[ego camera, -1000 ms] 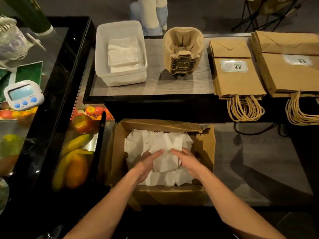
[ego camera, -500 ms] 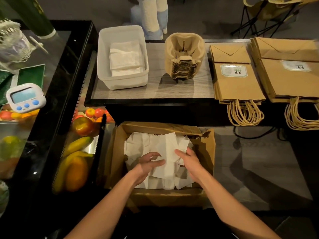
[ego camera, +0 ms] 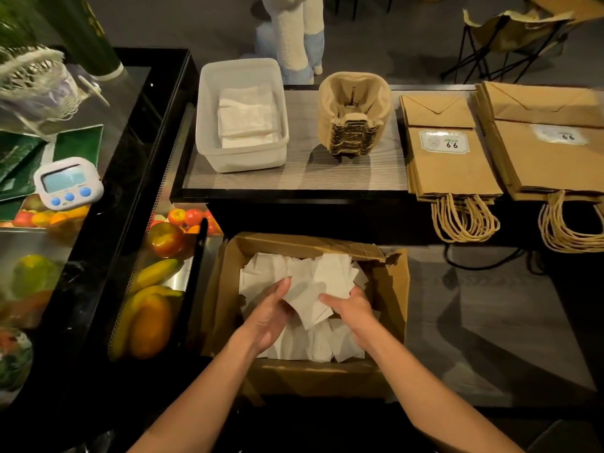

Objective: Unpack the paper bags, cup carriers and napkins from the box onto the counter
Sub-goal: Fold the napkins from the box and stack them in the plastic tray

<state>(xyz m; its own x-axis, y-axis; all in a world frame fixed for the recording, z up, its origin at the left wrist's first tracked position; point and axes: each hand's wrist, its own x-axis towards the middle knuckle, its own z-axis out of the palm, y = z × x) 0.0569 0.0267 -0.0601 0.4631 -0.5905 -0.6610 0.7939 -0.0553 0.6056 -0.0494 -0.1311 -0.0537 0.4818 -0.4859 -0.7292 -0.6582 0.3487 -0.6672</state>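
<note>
A: Where are the hands?

B: Both are down in the cardboard box (ego camera: 394, 289), nearest the camera. The left hand (ego camera: 269, 317) curls round one side of a bunch of napkins (ego camera: 310, 289), thumb on top. The right hand (ego camera: 353, 308) grips the other side, fingers bent into the paper.

A: What else is in the box?

B: Loose napkins (ego camera: 294, 346), heaped under and around the bunch. The box stands on a grey lower surface (ego camera: 474, 322), with fruit (ego camera: 153, 317) behind glass just to its left.

A: And farther back?

B: The raised counter (ego camera: 327, 173) carries four things in a row. At the left is a white tub (ego camera: 242, 160) holding folded napkins (ego camera: 246, 117), then a stack of cup carriers (ego camera: 354, 116). After that come paper bags (ego camera: 452, 171) and a second, larger pile of bags (ego camera: 552, 165), both with handles hanging over the near edge. A white timer (ego camera: 68, 184) sits off to the left on the black display case.
</note>
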